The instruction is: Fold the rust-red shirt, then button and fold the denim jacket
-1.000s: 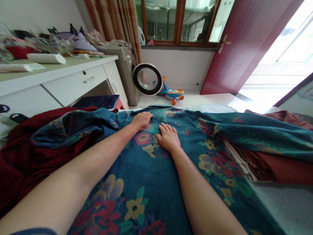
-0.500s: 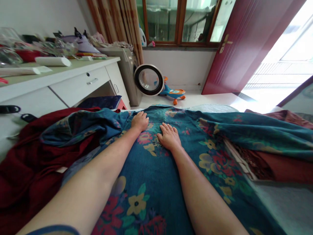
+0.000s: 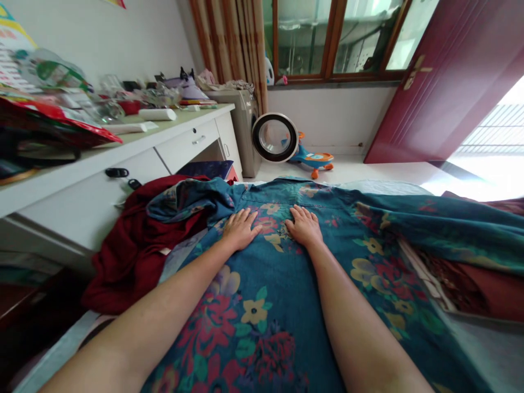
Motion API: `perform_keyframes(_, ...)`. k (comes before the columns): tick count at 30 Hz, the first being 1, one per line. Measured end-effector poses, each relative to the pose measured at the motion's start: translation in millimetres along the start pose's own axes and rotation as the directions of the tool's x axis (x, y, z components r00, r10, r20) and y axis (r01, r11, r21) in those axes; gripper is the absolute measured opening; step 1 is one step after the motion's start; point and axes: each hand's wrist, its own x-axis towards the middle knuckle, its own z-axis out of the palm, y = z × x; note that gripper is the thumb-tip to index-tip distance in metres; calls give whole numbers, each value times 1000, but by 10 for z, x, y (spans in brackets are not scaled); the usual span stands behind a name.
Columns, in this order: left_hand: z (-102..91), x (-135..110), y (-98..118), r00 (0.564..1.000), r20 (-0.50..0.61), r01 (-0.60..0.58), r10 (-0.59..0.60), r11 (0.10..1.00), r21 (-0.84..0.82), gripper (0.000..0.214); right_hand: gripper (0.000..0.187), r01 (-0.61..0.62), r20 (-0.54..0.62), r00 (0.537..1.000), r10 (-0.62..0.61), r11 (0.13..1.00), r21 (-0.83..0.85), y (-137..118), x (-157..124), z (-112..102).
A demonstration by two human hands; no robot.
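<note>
A teal floral shirt lies spread out in front of me, its collar end away from me. My left hand rests flat on its upper left part, fingers spread. Flat on the cloth to the right lies my right hand, its fingers stretched toward the collar. Neither hand grips anything. One sleeve is bunched at the left over a dark red garment; the other sleeve stretches out to the right, over folded reddish-brown cloth.
On the left stands a white desk with bottles, bags and a white roll on top. Beyond it is a washing machine with its round door swung out. A blue and orange ride-on toy sits on the floor near a red door.
My left hand has slid from near the collar toward me, its fingers now more spread. The right hand stays on about the same patch of cloth. The view has turned left.
</note>
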Motion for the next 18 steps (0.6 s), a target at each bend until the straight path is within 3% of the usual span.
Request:
perform_keyframes(5, -104, -54, -224, 998, 10, 62, -62, 998, -1, 55, 57, 0, -4, 1000, 0, 1000, -11, 8, 5, 17)
perform_keyframes(12, -431, -147, -708, 985, -166, -28, 54, 988, 154, 42, 57, 3, -13, 1000, -3, 1000, -18, 23, 24, 39)
perform_keyframes(15, -472, -159, -951, 994, -15, -103, 106, 984, 146, 48, 57, 7, -12, 1000, -7, 1000, -17, 20, 24, 35)
perform_keyframes(18, -441, -183, -1049, 988, 129, -102, 86, 987, 127, 53, 58, 3, -16, 1000, -3, 1000, -16, 13, 24, 36)
